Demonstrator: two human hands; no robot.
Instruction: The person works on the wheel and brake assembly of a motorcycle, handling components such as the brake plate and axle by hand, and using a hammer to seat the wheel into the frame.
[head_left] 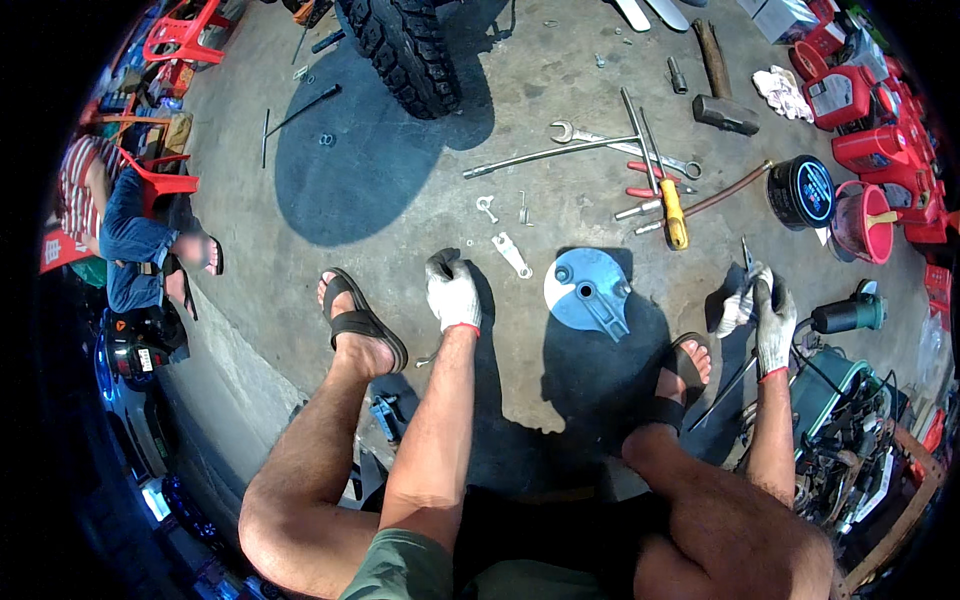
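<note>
My left hand (pixel 453 293), in a white knit glove with a dark palm, hovers left of the middle with its fingers curled in; whatever they hold is hidden. To its right lie a small metal lever arm (pixel 512 256) and a round silvery brake plate (pixel 588 290). An eye-ended metal piece (pixel 487 208) and a small thin metal part (pixel 524 208) lie farther off. At the right my gloved right hand (pixel 773 318) is closed round a white rag (pixel 737 310). A slim pointed metal tool (pixel 746 252) sticks up from it; its lower part is hidden.
A knobby tyre (pixel 405 60) stands at the far side. A T-handle wrench (pixel 550 157), combination spanner (pixel 625 145), yellow-handled screwdriver (pixel 674 215) and hammer (pixel 725 112) lie beyond the plate. Right are a black tub (pixel 800 192), red containers and a green power tool (pixel 848 315). A person sits far left.
</note>
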